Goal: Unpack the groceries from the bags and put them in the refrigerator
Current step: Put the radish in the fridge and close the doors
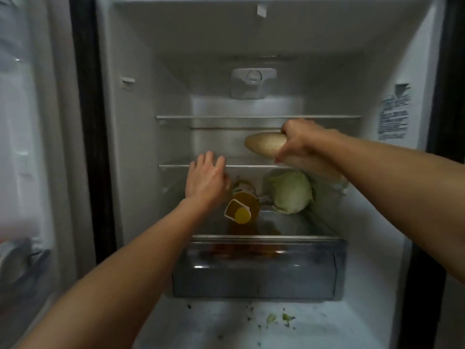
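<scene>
Gripping a pale radish [264, 146] above the middle shelf [251, 166], the right hand [302, 144] reached into the refrigerator [151, 96]. Left hand [205, 178] spread, empty. Below sat oil bottle [242, 209] and cabbage [292, 191].

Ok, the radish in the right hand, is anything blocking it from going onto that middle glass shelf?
Nothing visible does. The right hand holds the white radish just above the middle shelf, which looks bare there. The left hand rests at the shelf's front edge, off to the left. The cabbage and oil bottle sit lower down.
</scene>
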Demonstrator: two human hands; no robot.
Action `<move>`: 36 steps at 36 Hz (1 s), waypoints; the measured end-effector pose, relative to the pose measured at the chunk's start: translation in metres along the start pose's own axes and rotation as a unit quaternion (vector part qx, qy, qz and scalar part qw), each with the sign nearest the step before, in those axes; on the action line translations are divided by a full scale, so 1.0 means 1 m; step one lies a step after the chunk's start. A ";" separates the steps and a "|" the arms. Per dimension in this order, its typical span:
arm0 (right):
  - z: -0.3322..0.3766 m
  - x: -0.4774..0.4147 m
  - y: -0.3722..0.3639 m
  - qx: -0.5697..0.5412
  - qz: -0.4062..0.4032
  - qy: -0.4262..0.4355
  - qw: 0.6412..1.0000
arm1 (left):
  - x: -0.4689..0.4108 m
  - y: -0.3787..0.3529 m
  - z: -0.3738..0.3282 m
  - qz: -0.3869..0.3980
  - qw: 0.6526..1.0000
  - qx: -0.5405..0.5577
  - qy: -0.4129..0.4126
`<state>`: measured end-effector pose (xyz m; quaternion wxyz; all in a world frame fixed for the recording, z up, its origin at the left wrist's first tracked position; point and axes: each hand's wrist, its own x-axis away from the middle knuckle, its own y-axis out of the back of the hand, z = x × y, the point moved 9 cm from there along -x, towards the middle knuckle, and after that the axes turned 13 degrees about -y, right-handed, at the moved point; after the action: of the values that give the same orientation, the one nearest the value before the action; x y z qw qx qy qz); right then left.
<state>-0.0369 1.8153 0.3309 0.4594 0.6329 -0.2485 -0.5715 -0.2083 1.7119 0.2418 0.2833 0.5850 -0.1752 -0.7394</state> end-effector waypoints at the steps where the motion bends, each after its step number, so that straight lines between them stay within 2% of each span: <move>1: 0.003 -0.009 -0.005 0.006 0.002 0.006 1.000 | -0.008 -0.007 0.002 0.003 1.000 -0.005 -0.003; 5: 0.021 -0.037 -0.020 0.058 0.011 0.040 0.997 | -0.025 -0.046 0.014 0.037 0.999 -0.003 0.015; 10: 0.045 -0.055 -0.040 0.119 0.022 0.064 0.991 | -0.022 -0.052 0.015 -0.048 0.998 -0.046 0.003; 14: 0.046 -0.065 -0.053 0.156 0.044 0.049 0.986 | -0.020 -0.053 0.017 -0.059 0.997 -0.058 -0.002; 21: -0.022 -0.053 -0.046 0.048 0.141 -0.029 0.988 | -0.020 -0.048 0.016 -0.080 0.995 -0.067 0.003; 24: -0.053 -0.046 -0.043 -0.080 0.174 -0.062 0.980 | -0.019 -0.049 0.012 -0.079 0.994 -0.076 0.004; 27: -0.052 -0.043 -0.039 -0.126 0.147 -0.055 0.979 | -0.019 -0.052 0.013 -0.068 0.994 -0.080 0.014; 30: -0.024 -0.041 -0.037 -0.138 0.082 -0.037 0.986 | -0.020 -0.052 0.012 -0.060 0.995 -0.076 0.012; 36: 0.024 -0.040 -0.044 -0.044 -0.018 -0.053 0.997 | -0.018 -0.051 0.015 -0.037 0.998 -0.047 -0.029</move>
<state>-0.0776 1.8617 0.3143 0.4629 0.5855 -0.2359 -0.6224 -0.2310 1.7614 0.2292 0.2772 0.5556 -0.1266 -0.7736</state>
